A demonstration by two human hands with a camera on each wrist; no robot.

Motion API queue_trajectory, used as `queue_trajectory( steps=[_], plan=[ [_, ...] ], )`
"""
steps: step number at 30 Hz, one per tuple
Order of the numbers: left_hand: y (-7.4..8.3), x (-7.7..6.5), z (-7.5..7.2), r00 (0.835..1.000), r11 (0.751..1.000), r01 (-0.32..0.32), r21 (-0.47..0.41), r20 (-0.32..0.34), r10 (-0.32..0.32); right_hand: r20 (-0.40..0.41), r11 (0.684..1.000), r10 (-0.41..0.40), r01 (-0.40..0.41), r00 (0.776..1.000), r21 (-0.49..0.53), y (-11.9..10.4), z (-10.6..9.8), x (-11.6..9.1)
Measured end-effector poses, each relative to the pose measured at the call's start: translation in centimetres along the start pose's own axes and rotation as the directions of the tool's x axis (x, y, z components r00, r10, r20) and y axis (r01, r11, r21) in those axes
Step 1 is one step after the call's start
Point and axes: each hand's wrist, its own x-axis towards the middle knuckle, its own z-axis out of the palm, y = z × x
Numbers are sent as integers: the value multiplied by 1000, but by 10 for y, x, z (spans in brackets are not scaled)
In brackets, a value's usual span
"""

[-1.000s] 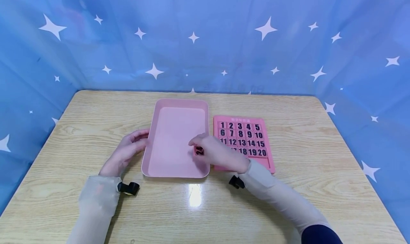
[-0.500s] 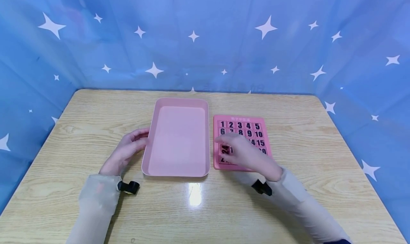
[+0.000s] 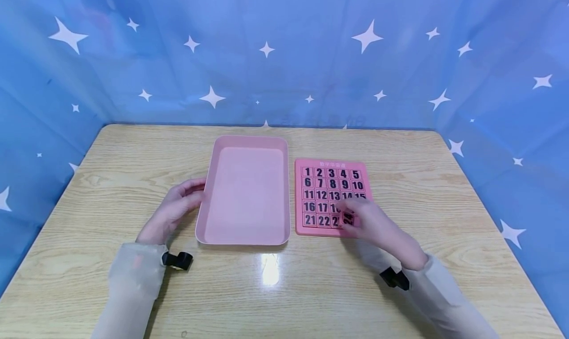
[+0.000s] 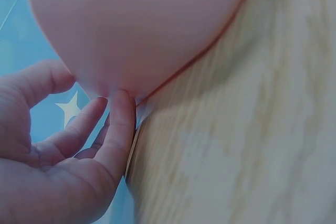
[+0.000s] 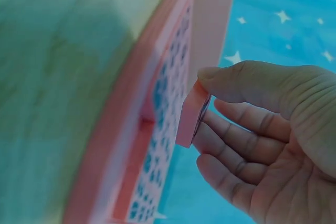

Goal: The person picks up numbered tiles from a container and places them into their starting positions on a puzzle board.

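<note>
My right hand [image 3: 382, 230] pinches a small pink number tile marked 24 [image 3: 348, 219] between thumb and fingers, its number turned sideways. The tile hangs over the lower right of a pink sliding number puzzle board [image 3: 300, 195]. In the right wrist view the tile [image 5: 191, 115] stands a little off the board's face, beside the open slot in the bottom row. Rows of tiles fill the board from 1 on; my fingers partly cover 18 and 23. My left hand [image 3: 174, 211] rests its fingertips against the left wall of a pink tray [image 3: 249, 195], which holds nothing.
The tray stands just left of the board on a wood-grain table [image 3: 249, 299]. A blue curtain with white stars [image 3: 284, 67] borders the table at the back and sides. Each wrist wears a black camera mount.
My right hand has carried tile 24 from over the tray rightward across the board to its lower right. My left hand has stayed at the tray's wall.
</note>
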Motion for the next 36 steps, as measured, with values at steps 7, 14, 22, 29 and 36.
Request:
queue_trajectory(
  steps=[7,14,22,29,36],
  plan=[
    [0,0,0,1000,1000,-7,-15,-2,7,17,999,35,-35,999,25,8,4,-8],
    [1,-1,1,1000,1000,-1,-8,3,1,-19,995,94,-93,995,48,14,11,-14],
    [-2,1,0,1000,1000,0,-2,1,0,-108,993,96,-87,990,81,21,16,-22],
    [-2,1,-1,1000,1000,0,-4,3,1,-161,994,72,-56,984,99,24,18,-28],
    [-2,1,0,1000,1000,8,-4,-2,-8,-145,990,119,-107,982,90,23,15,-31]
  ],
)
